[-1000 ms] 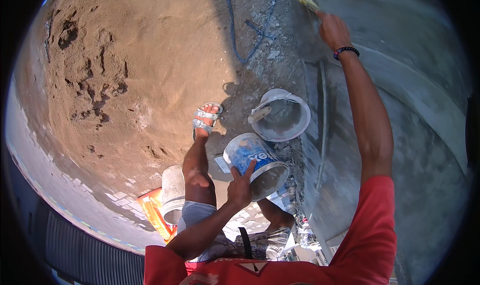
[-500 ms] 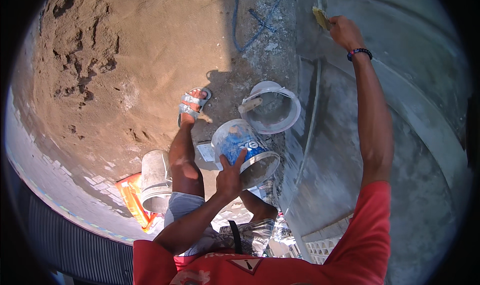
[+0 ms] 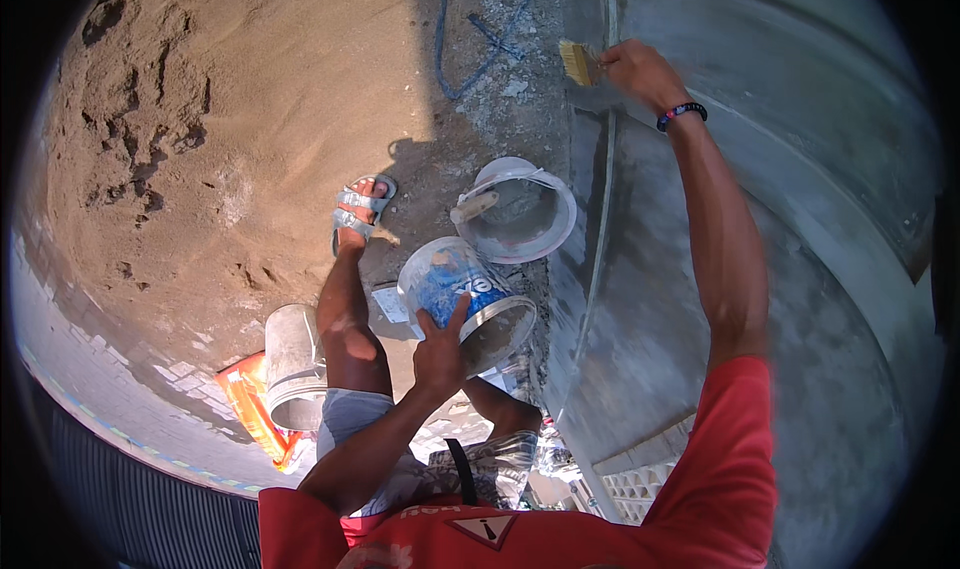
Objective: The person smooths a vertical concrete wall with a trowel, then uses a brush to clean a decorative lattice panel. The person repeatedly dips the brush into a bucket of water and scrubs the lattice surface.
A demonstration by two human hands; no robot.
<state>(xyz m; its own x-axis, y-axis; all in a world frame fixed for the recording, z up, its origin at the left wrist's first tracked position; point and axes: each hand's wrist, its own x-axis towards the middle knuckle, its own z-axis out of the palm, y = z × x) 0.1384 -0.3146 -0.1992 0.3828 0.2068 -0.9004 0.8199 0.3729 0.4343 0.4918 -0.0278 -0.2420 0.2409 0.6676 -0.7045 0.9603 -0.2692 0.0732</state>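
Note:
My right hand point(image 3: 645, 73) is stretched far out and closed round the handle of a flat, wide brush point(image 3: 576, 63). The brush's pale yellow bristles point left, beside the smooth grey cement wall point(image 3: 660, 229). Against my body, my left hand point(image 3: 440, 357) grips a blue and white bucket point(image 3: 440, 274) near its rim, with two digits spread over its side. That bucket is tilted, its mouth facing right, and its contents are hard to make out. Just beyond it stands a whitish bucket point(image 3: 560, 231), with a worn handle of some tool point(image 3: 474, 207) at its left rim.
A large heap of sand point(image 3: 270, 99) spreads over the left side. A blue rope point(image 3: 444, 49) lies along the wall's foot. Near my leg, a grey bucket point(image 3: 290, 354) lies tipped by an orange sack point(image 3: 250, 399). My sandalled foot point(image 3: 365, 201) is on the sand.
My right hand has brought the brush leftward and a little nearer, and its bristles now show broadside. My left hand keeps its hold on the bucket. The whole view has shifted slightly.

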